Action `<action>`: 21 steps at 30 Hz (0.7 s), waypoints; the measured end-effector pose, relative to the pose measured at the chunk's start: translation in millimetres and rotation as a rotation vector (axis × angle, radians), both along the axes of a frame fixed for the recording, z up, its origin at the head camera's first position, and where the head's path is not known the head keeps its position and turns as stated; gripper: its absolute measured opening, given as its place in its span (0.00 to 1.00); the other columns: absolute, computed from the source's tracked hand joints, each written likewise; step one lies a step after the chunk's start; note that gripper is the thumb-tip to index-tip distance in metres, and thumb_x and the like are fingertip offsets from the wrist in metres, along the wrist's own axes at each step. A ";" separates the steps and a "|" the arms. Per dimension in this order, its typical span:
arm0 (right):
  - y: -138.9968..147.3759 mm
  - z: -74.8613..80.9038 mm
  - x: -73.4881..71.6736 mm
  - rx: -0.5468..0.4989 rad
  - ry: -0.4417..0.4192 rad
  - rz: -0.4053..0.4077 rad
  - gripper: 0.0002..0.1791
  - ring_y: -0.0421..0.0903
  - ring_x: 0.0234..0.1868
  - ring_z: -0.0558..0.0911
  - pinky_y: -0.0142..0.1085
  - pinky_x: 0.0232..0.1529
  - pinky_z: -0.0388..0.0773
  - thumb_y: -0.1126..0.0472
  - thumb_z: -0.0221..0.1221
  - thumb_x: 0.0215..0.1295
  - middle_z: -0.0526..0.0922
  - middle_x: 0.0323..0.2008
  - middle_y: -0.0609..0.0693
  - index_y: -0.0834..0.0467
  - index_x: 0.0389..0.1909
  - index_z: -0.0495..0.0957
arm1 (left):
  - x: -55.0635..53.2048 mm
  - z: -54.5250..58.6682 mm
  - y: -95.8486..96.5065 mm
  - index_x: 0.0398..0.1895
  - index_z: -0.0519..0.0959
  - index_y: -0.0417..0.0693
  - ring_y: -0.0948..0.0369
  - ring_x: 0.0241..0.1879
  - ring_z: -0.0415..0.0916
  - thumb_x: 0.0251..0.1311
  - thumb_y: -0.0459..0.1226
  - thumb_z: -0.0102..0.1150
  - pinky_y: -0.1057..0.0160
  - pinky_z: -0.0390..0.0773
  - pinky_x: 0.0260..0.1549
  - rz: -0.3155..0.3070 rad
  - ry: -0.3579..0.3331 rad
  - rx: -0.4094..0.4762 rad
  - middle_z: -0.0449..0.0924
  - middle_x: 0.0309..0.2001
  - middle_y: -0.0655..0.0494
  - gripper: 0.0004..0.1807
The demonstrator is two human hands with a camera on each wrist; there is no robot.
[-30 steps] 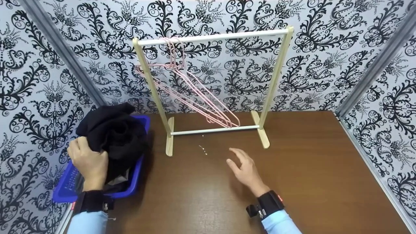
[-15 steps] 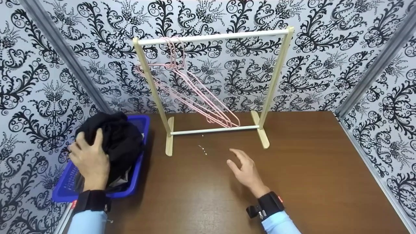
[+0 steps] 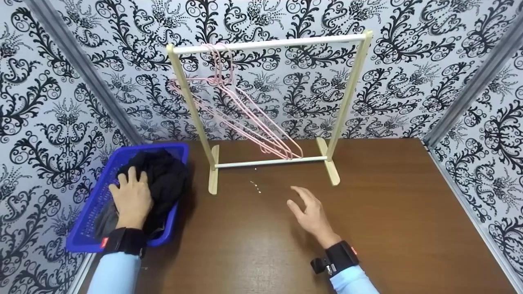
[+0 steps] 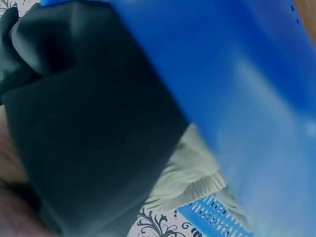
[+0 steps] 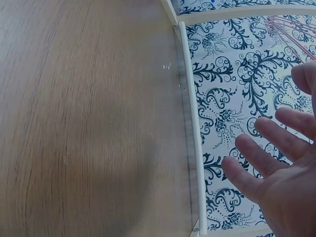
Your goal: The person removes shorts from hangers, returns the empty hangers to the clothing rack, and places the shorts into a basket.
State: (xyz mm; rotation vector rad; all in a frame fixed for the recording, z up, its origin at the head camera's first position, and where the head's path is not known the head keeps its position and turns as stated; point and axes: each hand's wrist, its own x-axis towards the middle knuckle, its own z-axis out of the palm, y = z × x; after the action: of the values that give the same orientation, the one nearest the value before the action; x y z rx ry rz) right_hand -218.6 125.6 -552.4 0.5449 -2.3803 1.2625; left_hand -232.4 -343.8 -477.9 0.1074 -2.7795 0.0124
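Note:
In the head view, a bundle of black clothing [image 3: 163,175] lies in the blue plastic basket [image 3: 77,241] on the left. My left hand [image 3: 132,200] rests on that bundle with its fingers spread. Up close in the left wrist view, dark fabric [image 4: 94,123] covers much of the picture, with part of the hand at the left edge. A pale ribbed piece of cloth [image 4: 190,173] shows beneath it. My right hand [image 3: 312,216] hovers over the brown table with relaxed fingers and holds nothing; its palm and parted fingers appear in the right wrist view.
Behind the hands stands a small clothes rack [image 3: 269,43] with wooden legs and white bars. Several pink hangers [image 3: 249,114] hang at its left end, slanting right. Small white specks [image 3: 255,186] lie on the table [image 3: 392,212]. Patterned walls [image 3: 408,81] enclose the back and sides.
My left hand has let go of the bunched black clothing and spread its fingers. The bundle has sunk lower into the basket, and the hand has shifted right. My right hand stays almost still.

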 end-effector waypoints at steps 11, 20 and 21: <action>-2.5 1.2 1.8 0.000 -0.075 -0.001 0.24 0.62 0.63 0.79 0.57 0.62 0.75 0.61 0.63 0.70 0.80 0.61 0.63 0.66 0.63 0.77 | -4.3 0.3 -2.6 0.64 0.68 0.20 0.25 0.65 0.53 0.74 0.51 0.37 0.20 0.53 0.57 0.043 -0.256 0.180 0.58 0.66 0.21 0.37; -2.5 3.3 0.8 0.007 -0.056 -0.004 0.23 0.61 0.63 0.79 0.56 0.64 0.74 0.62 0.63 0.70 0.81 0.60 0.63 0.67 0.63 0.77 | -6.1 -7.5 -1.2 0.69 0.64 0.19 0.22 0.67 0.51 0.58 0.81 0.32 0.18 0.51 0.58 0.124 -0.295 0.232 0.57 0.68 0.16 0.69; -2.7 3.8 0.4 0.007 -0.049 -0.003 0.23 0.61 0.63 0.79 0.56 0.64 0.74 0.62 0.63 0.69 0.81 0.60 0.64 0.67 0.63 0.77 | -6.4 -8.9 -0.7 0.68 0.64 0.18 0.22 0.67 0.52 0.56 0.82 0.33 0.18 0.52 0.58 0.131 -0.292 0.230 0.58 0.67 0.16 0.71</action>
State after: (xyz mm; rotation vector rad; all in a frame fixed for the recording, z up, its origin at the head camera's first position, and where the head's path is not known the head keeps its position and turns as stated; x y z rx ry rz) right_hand -218.2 122.9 -548.5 0.5181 -2.4259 1.2808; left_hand -238.8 -344.5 -486.7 0.3733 -3.0489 -0.2805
